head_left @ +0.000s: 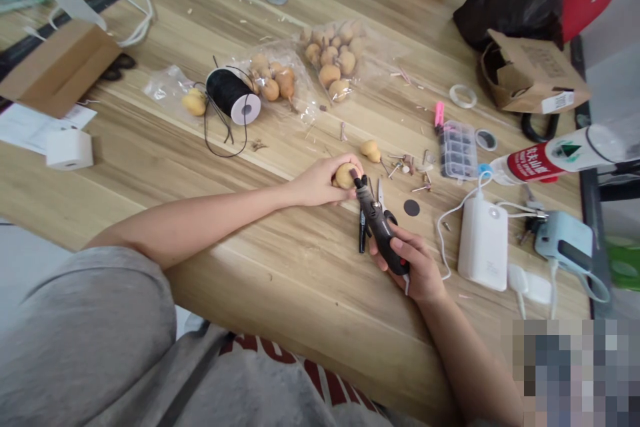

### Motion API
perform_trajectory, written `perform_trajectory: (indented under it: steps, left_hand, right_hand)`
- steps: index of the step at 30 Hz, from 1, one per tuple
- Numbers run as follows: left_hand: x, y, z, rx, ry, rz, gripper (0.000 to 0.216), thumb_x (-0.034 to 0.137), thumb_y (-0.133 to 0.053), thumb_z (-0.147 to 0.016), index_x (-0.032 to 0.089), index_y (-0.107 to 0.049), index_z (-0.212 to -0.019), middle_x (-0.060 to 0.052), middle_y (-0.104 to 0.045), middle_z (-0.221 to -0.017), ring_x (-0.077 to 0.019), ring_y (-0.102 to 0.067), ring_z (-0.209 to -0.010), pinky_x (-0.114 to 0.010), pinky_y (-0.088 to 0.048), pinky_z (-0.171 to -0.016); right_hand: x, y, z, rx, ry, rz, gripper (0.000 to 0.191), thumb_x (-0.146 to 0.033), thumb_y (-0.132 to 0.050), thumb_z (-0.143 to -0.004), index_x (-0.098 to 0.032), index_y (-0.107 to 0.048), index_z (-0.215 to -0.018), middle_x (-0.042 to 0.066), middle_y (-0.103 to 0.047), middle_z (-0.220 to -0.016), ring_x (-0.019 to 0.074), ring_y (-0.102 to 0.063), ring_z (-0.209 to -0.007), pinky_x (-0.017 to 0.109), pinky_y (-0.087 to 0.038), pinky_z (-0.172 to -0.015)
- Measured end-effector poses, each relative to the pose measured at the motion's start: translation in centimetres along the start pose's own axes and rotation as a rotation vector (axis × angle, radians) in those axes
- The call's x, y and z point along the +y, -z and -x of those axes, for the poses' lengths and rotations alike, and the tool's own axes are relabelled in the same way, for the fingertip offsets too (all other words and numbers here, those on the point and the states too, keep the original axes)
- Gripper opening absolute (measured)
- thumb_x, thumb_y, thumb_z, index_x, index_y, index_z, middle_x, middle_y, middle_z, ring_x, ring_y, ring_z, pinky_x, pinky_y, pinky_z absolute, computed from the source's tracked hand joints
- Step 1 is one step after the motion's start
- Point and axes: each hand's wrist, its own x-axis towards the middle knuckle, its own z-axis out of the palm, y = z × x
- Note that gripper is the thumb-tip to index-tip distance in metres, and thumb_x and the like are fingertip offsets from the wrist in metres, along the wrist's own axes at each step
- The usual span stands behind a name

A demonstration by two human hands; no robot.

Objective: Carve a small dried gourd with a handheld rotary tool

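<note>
My left hand (pixel 320 181) is closed around a small tan gourd (pixel 345 175) resting on the wooden table (pixel 280 260). My right hand (pixel 413 260) grips a black rotary tool (pixel 379 225), whose tip touches the gourd. Another small gourd (pixel 371 150) lies just beyond. A black pen (pixel 361 232) and small scissors (pixel 381 197) lie under the tool.
Two plastic bags of gourds (pixel 273 79) (pixel 334 57) and a spool of black cord (pixel 233 95) lie further back. A bit organizer box (pixel 457 149), glue bottle (pixel 543 160), white power bank (pixel 483 243) with cables, blue device (pixel 563 243), cardboard boxes (pixel 530 73) (pixel 57 67) surround.
</note>
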Motion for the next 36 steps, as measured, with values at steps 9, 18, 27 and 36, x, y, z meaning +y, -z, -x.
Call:
perform_trajectory:
  steps: [9,18,27,36]
  left_hand:
    - [0.14,0.11,0.01,0.02,0.0,0.015,0.028,0.016,-0.064,-0.071,0.019,-0.05,-0.095,0.006,-0.054,-0.07,-0.0048,-0.052,-0.044,-0.016,-0.039,-0.042]
    - [-0.08,0.07,-0.24,0.031,-0.036,0.058,0.029,0.016,-0.068,-0.07,0.018,-0.051,-0.093,0.003,-0.057,-0.08,-0.0066,-0.058,-0.056,-0.019,-0.049,-0.051]
    - [-0.07,0.14,-0.23,0.044,-0.023,0.057,0.029,0.015,-0.068,-0.069,0.017,-0.053,-0.093,0.002,-0.057,-0.084,-0.0056,-0.056,-0.058,-0.018,-0.049,-0.052]
    - [0.05,0.16,-0.25,0.059,-0.02,0.007,0.029,0.014,-0.066,-0.065,0.017,-0.054,-0.091,0.003,-0.057,-0.078,-0.0056,-0.053,-0.056,-0.018,-0.046,-0.051]
  right_hand:
    - [-0.12,-0.24,0.04,0.039,-0.008,0.007,0.028,-0.033,-0.067,-0.082,-0.016,-0.073,-0.103,0.004,-0.068,-0.072,0.0103,-0.052,-0.047,0.026,-0.031,-0.045]
    - [-0.07,-0.08,0.16,0.042,-0.012,0.023,0.027,-0.034,-0.066,-0.082,-0.015,-0.072,-0.1,0.004,-0.068,-0.072,0.0122,-0.052,-0.047,0.028,-0.032,-0.046]
    - [-0.21,-0.23,0.15,0.04,-0.002,0.043,0.027,-0.035,-0.066,-0.082,-0.016,-0.073,-0.101,0.004,-0.068,-0.071,0.0119,-0.051,-0.046,0.028,-0.032,-0.046]
    - [-0.22,-0.23,0.21,0.06,-0.01,0.069,0.03,-0.037,-0.067,-0.081,-0.015,-0.071,-0.101,0.004,-0.068,-0.07,0.0126,-0.051,-0.046,0.028,-0.033,-0.045]
